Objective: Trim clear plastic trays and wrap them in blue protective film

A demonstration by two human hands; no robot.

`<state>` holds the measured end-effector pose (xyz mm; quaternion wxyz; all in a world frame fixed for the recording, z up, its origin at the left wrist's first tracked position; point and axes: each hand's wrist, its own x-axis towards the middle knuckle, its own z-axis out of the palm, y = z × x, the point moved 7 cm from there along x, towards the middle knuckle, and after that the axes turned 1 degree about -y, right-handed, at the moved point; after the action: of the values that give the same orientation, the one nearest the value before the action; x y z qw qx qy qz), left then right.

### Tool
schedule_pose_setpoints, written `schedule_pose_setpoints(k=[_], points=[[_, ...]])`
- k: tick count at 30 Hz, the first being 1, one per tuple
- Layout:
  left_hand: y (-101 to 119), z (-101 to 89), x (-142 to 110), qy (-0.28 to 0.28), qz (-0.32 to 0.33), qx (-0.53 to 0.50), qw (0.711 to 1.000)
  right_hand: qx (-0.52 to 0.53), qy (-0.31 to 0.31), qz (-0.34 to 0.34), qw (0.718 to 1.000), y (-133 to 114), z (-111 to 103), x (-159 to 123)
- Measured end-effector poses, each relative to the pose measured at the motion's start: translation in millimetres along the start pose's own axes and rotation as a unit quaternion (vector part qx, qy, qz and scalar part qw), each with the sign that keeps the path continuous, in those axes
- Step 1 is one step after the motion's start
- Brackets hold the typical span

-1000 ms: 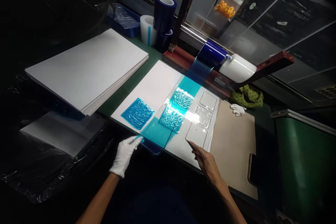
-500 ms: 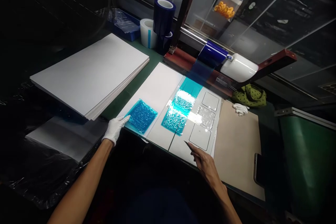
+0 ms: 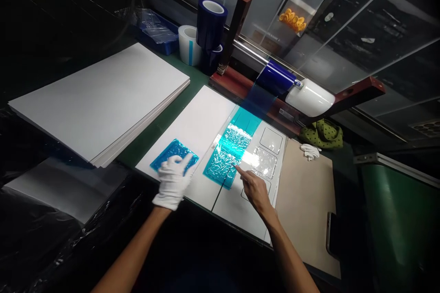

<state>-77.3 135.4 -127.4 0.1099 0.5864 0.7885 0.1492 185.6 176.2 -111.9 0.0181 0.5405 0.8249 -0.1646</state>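
My left hand (image 3: 172,182), in a white glove, hovers over or rests on a blue film-covered piece (image 3: 172,150) lying on white board. Its fingers are apart and slightly blurred, and I cannot tell whether they touch the film. Bare, with its fingers pinched together, my right hand (image 3: 256,190) has a thin dark pointed blade (image 3: 236,166) at its fingertips; most of the blade is hidden. The tip is at the right edge of a shiny, wrinkled turquoise film strip (image 3: 220,165), which lies on a white template board (image 3: 227,203) with outlined rounded rectangles.
Behind the board, a red-framed holder (image 3: 233,84) carries a blue film roll (image 3: 278,77) and a white roll (image 3: 310,97). A stack of white sheets (image 3: 103,96) stands left. To the right are brown cardboard (image 3: 305,201), a phone (image 3: 330,233) and a crumpled white glove (image 3: 310,151).
My left hand has moved right, from the blue piece's left edge to over it. My right hand has moved up and left with the blade to the turquoise film. The view has shifted slightly.
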Motion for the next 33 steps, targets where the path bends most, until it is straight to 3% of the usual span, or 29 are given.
schedule_pose_setpoints(k=[3, 5, 10, 15, 23, 29, 33], points=[[55, 30.7, 10, -0.039, 0.068, 0.012, 0.997, -0.079, -0.031, -0.010, 0.996, -5, 3, 48], [74, 47.3, 20, -0.051, 0.089, 0.013, 0.995, -0.115, -0.059, -0.020, 0.991, -8, 6, 74], [74, 71.5, 35, -0.076, 0.087, 0.028, 0.993, -0.150, -0.127, -0.048, 0.979, -13, 17, 108], [69, 78.7, 37, -0.083, 0.063, 0.038, 0.994, -0.147, -0.135, -0.076, 0.977, -14, 22, 119], [68, 78.0, 37, -0.097, 0.046, 0.028, 0.994, -0.149, -0.155, -0.076, 0.974, -4, 24, 111], [67, 68.2, 39, -0.103, 0.040, -0.020, 0.994, -0.167, -0.169, -0.030, 0.971, 38, 20, 71], [55, 57.1, 33, -0.082, -0.026, -0.082, 0.993, -0.173, -0.177, 0.004, 0.969, 68, 11, 41]])
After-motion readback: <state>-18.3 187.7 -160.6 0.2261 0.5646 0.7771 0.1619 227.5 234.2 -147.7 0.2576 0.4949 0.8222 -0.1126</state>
